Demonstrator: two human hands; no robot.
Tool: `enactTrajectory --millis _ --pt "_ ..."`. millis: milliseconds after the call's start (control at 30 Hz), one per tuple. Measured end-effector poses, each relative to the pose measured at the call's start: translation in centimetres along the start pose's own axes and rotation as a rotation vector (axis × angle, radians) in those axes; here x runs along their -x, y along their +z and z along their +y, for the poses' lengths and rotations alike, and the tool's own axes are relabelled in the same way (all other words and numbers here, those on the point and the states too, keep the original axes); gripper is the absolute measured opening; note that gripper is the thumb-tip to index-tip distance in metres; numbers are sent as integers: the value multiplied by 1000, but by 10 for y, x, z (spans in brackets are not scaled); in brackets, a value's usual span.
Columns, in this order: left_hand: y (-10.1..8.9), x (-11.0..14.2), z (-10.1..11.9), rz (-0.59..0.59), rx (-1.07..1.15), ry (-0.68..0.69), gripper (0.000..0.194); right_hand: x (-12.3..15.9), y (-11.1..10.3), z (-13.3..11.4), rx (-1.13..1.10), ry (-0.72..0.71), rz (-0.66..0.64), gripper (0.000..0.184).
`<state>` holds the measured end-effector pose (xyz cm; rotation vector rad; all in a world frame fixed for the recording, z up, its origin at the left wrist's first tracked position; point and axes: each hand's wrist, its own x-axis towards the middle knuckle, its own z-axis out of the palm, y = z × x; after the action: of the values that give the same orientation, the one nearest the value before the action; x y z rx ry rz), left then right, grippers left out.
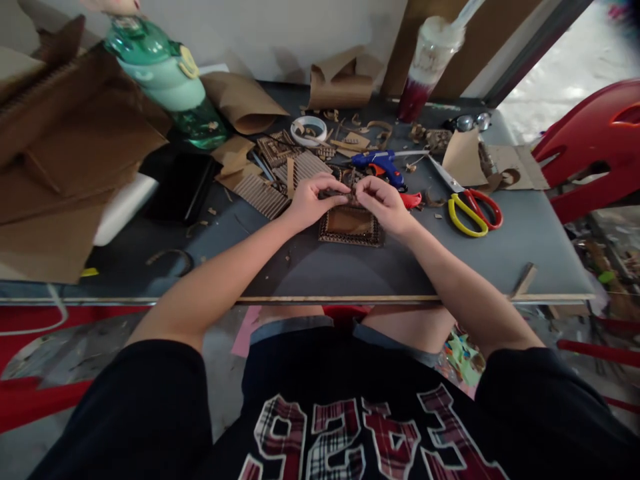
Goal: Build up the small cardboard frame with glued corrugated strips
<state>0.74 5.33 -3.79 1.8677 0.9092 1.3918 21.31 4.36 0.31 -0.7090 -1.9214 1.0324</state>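
A small rectangular piece made of corrugated cardboard [351, 239], with a ridged border and a plain brown middle, lies on the grey table before me. Over its far edge both hands meet. My left hand [316, 199] pinches a bit of brown corrugated cardboard between thumb and fingers. From the other side my right hand [382, 201] closes its fingertips on the same small cardboard bit [352, 181]. Its exact shape is partly hidden by my fingers. Just beyond my right hand rests a blue glue gun [384, 165].
Scissors with yellow and red handles [470, 210] lie to the right. Behind are a roll of white tape [309, 131], corrugated sheets [260, 195] and scraps. A green bottle [167, 87], a drink cup [425, 70] and a dark phone-like object [183, 188] stand or lie around.
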Motion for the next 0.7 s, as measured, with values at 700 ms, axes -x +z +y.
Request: enactTrajectory --millis 700 --pt "6 14 26 93 -332 215 50 7 4 -2 298 -219 283 5"
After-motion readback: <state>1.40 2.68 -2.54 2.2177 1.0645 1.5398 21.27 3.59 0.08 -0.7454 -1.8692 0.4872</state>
